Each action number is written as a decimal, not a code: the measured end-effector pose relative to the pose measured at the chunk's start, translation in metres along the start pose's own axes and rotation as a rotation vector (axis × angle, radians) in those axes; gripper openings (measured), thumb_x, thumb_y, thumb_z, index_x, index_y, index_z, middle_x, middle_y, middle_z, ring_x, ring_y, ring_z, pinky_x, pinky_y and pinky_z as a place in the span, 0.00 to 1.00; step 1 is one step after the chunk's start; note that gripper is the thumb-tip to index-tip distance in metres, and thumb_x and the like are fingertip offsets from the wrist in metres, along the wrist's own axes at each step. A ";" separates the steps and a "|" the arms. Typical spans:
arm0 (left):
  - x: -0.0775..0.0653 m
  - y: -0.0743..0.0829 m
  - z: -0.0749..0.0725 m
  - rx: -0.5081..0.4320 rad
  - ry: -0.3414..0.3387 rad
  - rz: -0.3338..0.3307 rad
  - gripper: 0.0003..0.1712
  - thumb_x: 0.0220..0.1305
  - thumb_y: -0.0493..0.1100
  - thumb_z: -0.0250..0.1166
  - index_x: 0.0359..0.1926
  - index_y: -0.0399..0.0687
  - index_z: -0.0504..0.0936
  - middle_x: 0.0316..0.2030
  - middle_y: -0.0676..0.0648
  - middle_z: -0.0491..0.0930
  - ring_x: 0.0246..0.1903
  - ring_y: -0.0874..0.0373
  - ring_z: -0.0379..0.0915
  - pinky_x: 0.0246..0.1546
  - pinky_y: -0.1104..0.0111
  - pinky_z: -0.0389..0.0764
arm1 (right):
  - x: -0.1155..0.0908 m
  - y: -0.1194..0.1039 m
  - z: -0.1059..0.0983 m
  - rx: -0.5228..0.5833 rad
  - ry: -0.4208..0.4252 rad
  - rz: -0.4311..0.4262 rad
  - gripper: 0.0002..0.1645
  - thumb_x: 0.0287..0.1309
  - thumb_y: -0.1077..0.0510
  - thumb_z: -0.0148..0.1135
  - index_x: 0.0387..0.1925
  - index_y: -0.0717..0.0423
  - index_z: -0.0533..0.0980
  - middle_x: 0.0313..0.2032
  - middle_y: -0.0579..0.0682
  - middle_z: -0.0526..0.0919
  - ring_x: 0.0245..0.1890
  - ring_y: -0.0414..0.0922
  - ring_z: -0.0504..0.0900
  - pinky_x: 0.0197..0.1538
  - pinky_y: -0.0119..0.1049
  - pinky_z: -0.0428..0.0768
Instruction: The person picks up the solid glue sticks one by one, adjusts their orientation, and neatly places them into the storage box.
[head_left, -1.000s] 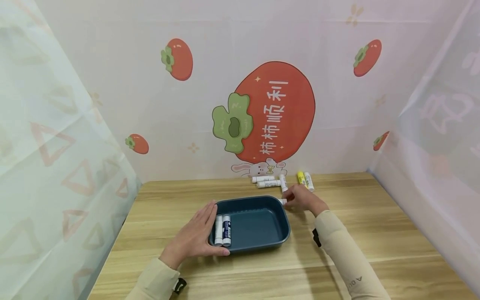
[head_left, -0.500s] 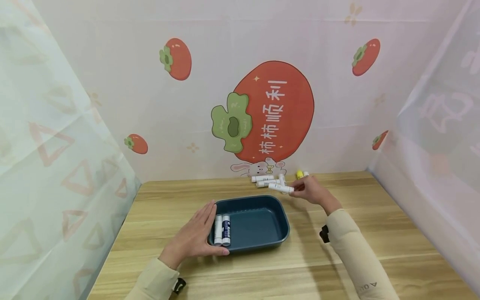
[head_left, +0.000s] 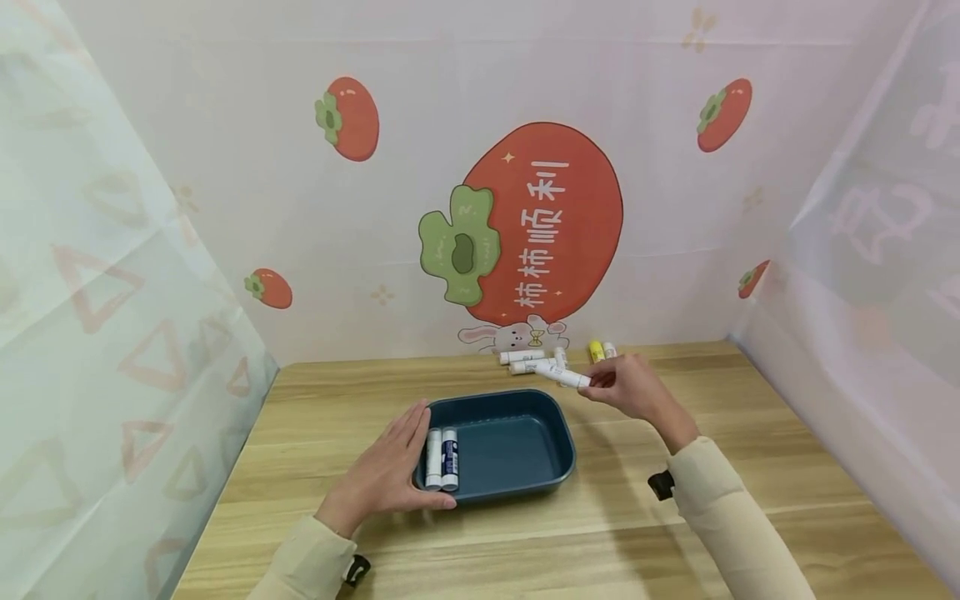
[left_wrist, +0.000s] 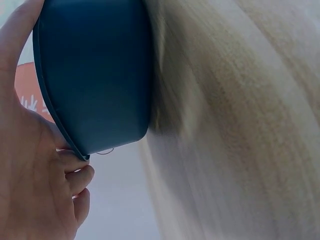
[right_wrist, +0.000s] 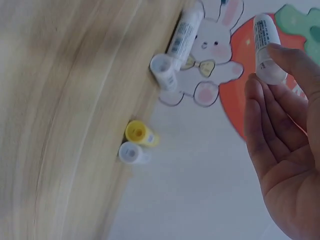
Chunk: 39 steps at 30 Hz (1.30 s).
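My right hand (head_left: pixel 633 390) pinches a white glue stick (head_left: pixel 564 377) by one end between thumb and fingers, raised above the table behind the tray's right corner. In the right wrist view the glue stick (right_wrist: pixel 266 47) points away from the palm. My left hand (head_left: pixel 386 467) grips the left end of a dark blue tray (head_left: pixel 517 496), thumb along the front wall and fingers at the back left corner. Inside the tray, against its left end, a white glue stick (head_left: pixel 433 460) lies beside a blue-labelled glue stick (head_left: pixel 450 458). The left wrist view shows the tray's outer wall (left_wrist: pixel 95 75).
Several white glue sticks (head_left: pixel 522 357) lie in a loose group at the table's back edge. To their right are a yellow glue stick (head_left: pixel 597 351) and a white one (head_left: pixel 610 350). A printed cloth wall (head_left: pixel 675 250) rises behind the wooden table (head_left: pixel 337 383).
My right hand has lifted the glue stick from the table beside the tray's back right corner, then moved slightly right with it. My left hand stays on the tray.
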<state>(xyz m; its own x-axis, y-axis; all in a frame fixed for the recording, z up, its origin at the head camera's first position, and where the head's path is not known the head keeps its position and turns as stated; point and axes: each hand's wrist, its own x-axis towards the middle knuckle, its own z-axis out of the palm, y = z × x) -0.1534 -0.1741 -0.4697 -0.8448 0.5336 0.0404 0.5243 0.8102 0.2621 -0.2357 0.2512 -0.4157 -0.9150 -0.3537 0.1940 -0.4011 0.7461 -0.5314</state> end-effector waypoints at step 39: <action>0.002 0.001 0.000 -0.028 -0.013 -0.010 0.81 0.52 0.85 0.65 0.83 0.31 0.46 0.85 0.34 0.41 0.85 0.38 0.42 0.82 0.43 0.56 | -0.021 -0.129 0.136 0.091 0.039 0.205 0.11 0.55 0.53 0.79 0.23 0.53 0.86 0.22 0.42 0.83 0.19 0.35 0.76 0.22 0.27 0.74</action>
<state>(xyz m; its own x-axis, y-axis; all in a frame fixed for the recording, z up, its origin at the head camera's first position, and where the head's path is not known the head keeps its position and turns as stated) -0.1545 -0.1729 -0.4692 -0.8484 0.5287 0.0250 0.5124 0.8086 0.2890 -0.1593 0.0857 -0.4636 -0.9787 -0.1766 0.1050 -0.2026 0.7453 -0.6352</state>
